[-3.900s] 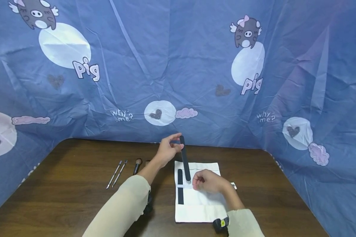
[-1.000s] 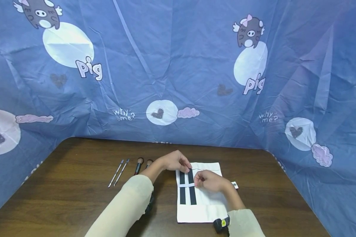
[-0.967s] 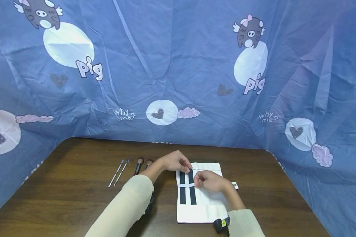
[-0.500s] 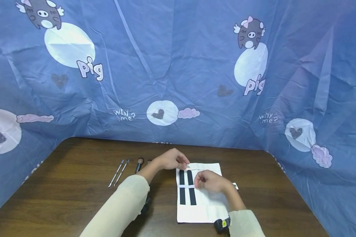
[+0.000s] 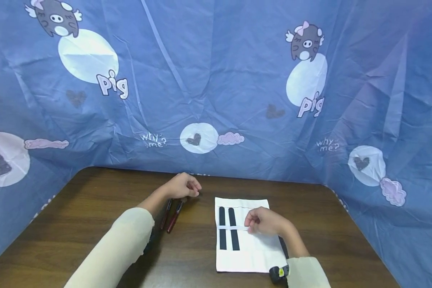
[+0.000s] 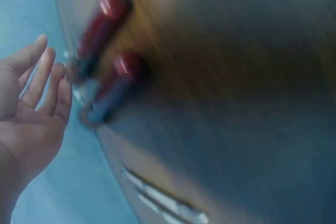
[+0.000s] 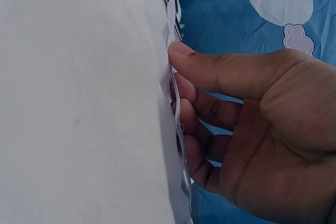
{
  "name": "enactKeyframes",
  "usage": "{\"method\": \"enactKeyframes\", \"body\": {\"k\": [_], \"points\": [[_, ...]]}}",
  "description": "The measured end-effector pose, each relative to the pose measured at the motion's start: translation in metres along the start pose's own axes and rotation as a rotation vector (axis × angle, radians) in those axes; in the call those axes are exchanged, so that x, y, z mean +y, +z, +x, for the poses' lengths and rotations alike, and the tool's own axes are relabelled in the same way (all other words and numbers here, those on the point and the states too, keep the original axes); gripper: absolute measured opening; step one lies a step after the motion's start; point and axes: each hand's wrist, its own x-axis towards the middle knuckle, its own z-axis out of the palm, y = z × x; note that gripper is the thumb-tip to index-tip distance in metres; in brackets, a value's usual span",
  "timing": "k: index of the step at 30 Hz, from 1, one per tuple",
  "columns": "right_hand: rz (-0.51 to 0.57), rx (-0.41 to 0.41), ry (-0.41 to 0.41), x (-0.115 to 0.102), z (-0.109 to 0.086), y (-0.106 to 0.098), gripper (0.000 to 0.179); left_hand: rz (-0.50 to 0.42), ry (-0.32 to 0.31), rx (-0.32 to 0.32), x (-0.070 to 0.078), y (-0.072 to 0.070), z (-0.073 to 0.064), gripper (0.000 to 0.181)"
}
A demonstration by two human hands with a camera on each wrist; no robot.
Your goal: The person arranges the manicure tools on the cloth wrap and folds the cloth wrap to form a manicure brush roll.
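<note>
My left hand [image 5: 181, 186], fingers relaxed and bent at the tips, is over the brush-head ends of two makeup brushes [image 5: 175, 218] with dark red handles. In the left wrist view nothing shows between its fingers, and the brushes [image 6: 105, 24] lie blurred beyond them. My right hand [image 5: 268, 221] pinches a white elastic band [image 7: 172, 19] between thumb and fingers, lifting it off the white cloth pouch [image 5: 252, 258]. Two black nail files [image 5: 235, 240] lie side by side on the pouch's left part, crossed by the band.
Two slim metal tools [image 6: 163, 198] lie past the brushes in the left wrist view; my left arm hides them from the head view. The brown wooden table [image 5: 104, 196] ends at a blue printed curtain [image 5: 165, 100].
The second nail file, held up by my left hand earlier, now lies under the band beside the first. My left hand let go and moved left over the brushes; my right stays at the band.
</note>
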Motion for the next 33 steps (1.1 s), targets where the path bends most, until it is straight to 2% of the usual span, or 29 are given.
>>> {"method": "enactKeyframes", "body": {"k": [7,15,21,27,33], "points": [[0.016,-0.008,0.024,0.004,-0.003,-0.002,0.015,0.018,-0.042,0.021,-0.02,-0.015,-0.019,0.018],[0.045,-0.013,0.04,0.004,-0.004,-0.002,0.014,0.062,-0.004,0.037,-0.031,-0.021,-0.03,0.029],[0.037,-0.004,0.038,0.004,-0.004,0.0,0.013,0.099,0.003,0.025,-0.03,-0.019,-0.037,0.03],[0.039,0.001,0.058,0.006,-0.003,0.0,0.014,0.133,0.033,0.02,-0.029,-0.012,-0.038,0.034],[0.037,0.002,0.055,0.005,-0.003,0.0,0.014,0.166,0.096,0.039,-0.026,-0.004,-0.035,0.035]]}}
